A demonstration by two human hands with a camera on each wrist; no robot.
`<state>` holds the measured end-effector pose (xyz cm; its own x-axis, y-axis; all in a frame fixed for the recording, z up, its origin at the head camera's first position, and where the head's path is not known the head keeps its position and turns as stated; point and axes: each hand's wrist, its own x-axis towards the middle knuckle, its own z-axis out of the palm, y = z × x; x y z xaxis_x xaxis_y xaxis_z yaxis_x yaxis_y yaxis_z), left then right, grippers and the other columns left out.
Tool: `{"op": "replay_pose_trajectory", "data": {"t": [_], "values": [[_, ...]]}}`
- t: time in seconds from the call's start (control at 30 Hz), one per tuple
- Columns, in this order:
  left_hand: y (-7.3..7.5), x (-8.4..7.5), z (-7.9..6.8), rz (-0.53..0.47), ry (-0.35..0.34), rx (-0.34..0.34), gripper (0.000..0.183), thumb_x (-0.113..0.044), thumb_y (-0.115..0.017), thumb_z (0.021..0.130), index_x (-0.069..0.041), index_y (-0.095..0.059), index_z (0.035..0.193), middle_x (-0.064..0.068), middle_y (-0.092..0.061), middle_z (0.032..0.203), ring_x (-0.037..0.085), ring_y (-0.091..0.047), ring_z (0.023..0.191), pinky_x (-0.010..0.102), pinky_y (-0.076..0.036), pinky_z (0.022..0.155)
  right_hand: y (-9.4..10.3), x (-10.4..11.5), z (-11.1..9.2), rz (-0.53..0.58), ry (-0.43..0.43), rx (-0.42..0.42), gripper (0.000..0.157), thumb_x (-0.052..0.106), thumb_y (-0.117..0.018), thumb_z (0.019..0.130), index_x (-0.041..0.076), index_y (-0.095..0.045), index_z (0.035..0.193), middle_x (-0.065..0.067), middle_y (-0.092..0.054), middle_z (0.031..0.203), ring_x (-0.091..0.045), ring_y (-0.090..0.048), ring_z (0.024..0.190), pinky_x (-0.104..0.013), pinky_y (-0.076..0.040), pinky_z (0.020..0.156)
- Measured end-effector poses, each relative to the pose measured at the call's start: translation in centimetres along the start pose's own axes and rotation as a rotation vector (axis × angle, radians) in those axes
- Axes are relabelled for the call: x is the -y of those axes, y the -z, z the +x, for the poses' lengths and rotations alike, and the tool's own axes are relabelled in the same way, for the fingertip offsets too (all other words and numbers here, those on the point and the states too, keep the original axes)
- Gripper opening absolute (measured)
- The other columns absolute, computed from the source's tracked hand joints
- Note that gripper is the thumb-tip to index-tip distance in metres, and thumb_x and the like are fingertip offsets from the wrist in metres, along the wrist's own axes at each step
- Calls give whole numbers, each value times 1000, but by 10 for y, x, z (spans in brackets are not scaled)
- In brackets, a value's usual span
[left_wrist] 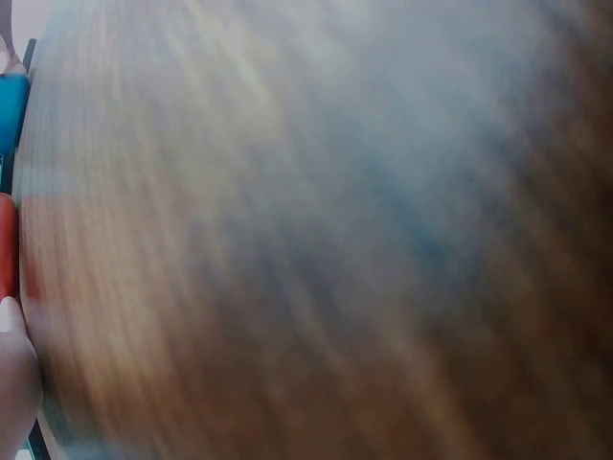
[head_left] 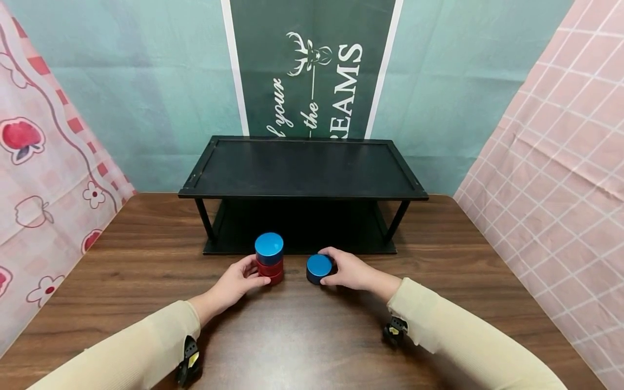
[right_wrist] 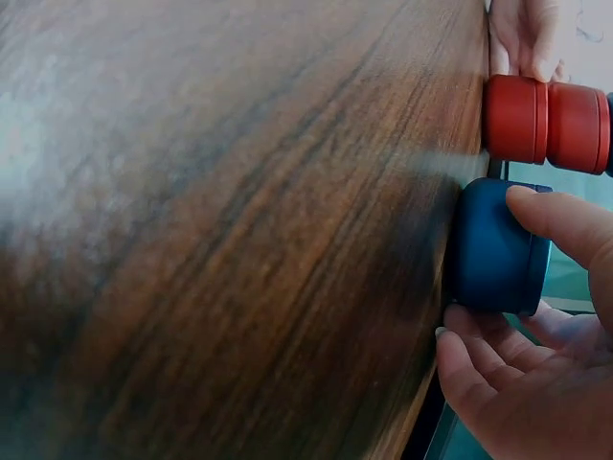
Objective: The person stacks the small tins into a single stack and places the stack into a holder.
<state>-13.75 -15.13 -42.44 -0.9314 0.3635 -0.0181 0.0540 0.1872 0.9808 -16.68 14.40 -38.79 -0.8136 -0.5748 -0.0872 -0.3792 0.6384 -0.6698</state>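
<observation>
Left of the table's middle stands an upright stack: a red tin (head_left: 275, 278) at the bottom, a second red tin (head_left: 270, 269) over it and a blue-lidded tin (head_left: 269, 246) on top. My left hand (head_left: 240, 279) grips the red part of the stack from the left, thumb in front. To the right, a separate small blue tin (head_left: 319, 266) stands on the tabletop. Thumb and fingers of my right hand (head_left: 350, 270) hold it from the right side, as the right wrist view of the blue tin (right_wrist: 493, 247) also shows. A gap separates it from the stack.
Behind both hands stands a black two-level shelf (head_left: 304, 168), its lower board close beyond the tins. The wooden table (head_left: 302, 346) runs along both sides of it. Patterned cloths hang at the left (head_left: 53, 179), back and right, and a dark wrist strap (head_left: 395, 330) shows under the right sleeve.
</observation>
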Motion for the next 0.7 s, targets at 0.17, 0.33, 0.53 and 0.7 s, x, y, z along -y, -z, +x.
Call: {"op": "replay_pose_trajectory", "data": {"t": [0.17,0.33,0.53,0.7], "values": [[-1,-1,0,1,1,2,61,-11,-68,85,8,-38,134,25,-47,131,35,-43,124,40,-37,101,1,0,0,-2,4,-9,55,17,-73,81,-1,-46,126,-13,-56,117,-24,-55,105,-42,-47,90],[-1,-2,0,-7,4,3,61,-10,-68,85,8,-37,135,25,-47,131,35,-43,124,40,-37,101,3,1,0,10,6,-31,56,16,-73,81,-2,-46,126,-13,-57,116,-22,-56,102,-39,-48,88],[-1,-1,0,-5,5,5,62,-10,-68,85,8,-36,135,26,-47,131,35,-43,124,40,-37,101,6,2,0,10,9,-62,55,18,-73,81,1,-47,127,-13,-56,118,-21,-56,101,-38,-49,87],[-1,-1,1,-5,5,4,62,-10,-68,85,9,-36,135,26,-47,131,35,-43,124,40,-38,101,9,4,-1,22,30,-92,55,19,-72,82,2,-46,128,-12,-57,117,-19,-57,97,-34,-50,80]]}}
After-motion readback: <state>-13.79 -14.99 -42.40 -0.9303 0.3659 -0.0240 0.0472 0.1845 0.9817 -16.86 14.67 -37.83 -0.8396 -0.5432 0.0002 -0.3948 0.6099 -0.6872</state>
